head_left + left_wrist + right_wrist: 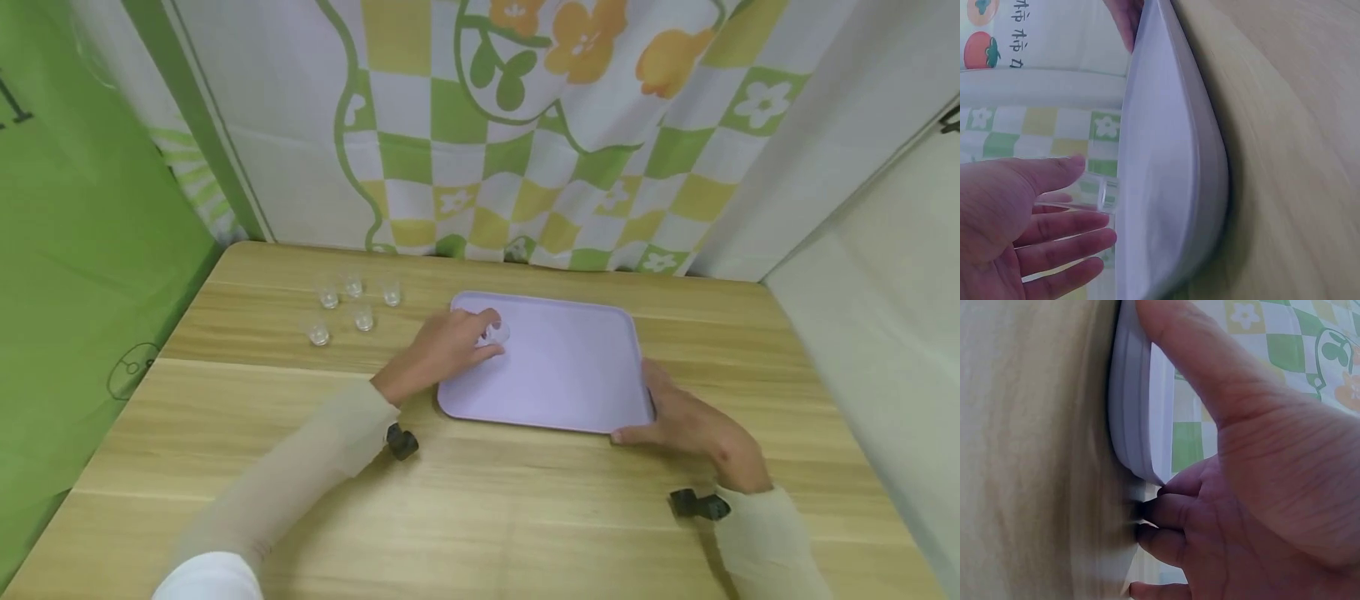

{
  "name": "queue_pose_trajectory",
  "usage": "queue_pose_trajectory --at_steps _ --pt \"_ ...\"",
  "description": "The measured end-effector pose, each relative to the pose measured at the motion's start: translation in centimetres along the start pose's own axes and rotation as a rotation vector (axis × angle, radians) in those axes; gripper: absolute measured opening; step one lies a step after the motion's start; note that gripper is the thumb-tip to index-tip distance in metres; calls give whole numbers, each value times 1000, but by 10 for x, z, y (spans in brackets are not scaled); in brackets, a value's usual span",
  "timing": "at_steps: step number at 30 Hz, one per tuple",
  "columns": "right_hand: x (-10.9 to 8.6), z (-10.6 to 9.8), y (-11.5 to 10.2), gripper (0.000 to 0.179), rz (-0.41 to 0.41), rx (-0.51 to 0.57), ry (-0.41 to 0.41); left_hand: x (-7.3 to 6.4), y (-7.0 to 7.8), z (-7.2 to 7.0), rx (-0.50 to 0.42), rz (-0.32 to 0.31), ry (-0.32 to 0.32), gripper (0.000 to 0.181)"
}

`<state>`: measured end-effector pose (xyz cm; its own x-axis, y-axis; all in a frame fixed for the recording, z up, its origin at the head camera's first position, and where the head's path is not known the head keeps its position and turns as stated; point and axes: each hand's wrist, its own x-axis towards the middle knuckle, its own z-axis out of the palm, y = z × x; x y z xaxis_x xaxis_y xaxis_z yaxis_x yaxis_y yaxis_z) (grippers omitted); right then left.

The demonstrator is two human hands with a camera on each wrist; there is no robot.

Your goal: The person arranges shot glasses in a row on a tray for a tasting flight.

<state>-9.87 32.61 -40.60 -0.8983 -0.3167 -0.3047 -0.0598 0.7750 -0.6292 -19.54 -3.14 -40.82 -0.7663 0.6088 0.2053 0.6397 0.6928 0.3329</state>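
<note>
A lilac rectangular tray (558,358) lies on the wooden table in the head view. Over its left part my left hand (453,342) holds a small clear shot glass (497,333) between thumb and fingers. In the left wrist view the glass (1100,192) is upright with its base close over the tray's surface, and the lower fingers are spread. My right hand (682,417) grips the tray's near right corner. In the right wrist view its thumb (1179,344) lies along one side of the tray and the fingers (1169,509) bend at the corner.
Several clear shot glasses (363,317) stand apart on the table at the back left. A checked, flowered cloth (525,167) hangs behind the table's far edge. Green fabric (82,250) borders the left side and a white wall (877,275) the right.
</note>
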Motion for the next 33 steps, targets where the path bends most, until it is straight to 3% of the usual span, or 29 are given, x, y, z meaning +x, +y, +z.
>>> queue_pose_trajectory --at_steps 10,16,21,33 --pt "1 2 -1 135 -20 -1 12 39 29 19 -15 24 -66 39" --pt "0 3 1 133 -32 -18 21 62 48 34 22 65 -67 40" --pt "-1 4 3 132 -25 -34 19 79 59 49 43 61 -64 42" --pt "-1 4 3 131 -23 -60 22 103 78 74 13 31 -45 43"
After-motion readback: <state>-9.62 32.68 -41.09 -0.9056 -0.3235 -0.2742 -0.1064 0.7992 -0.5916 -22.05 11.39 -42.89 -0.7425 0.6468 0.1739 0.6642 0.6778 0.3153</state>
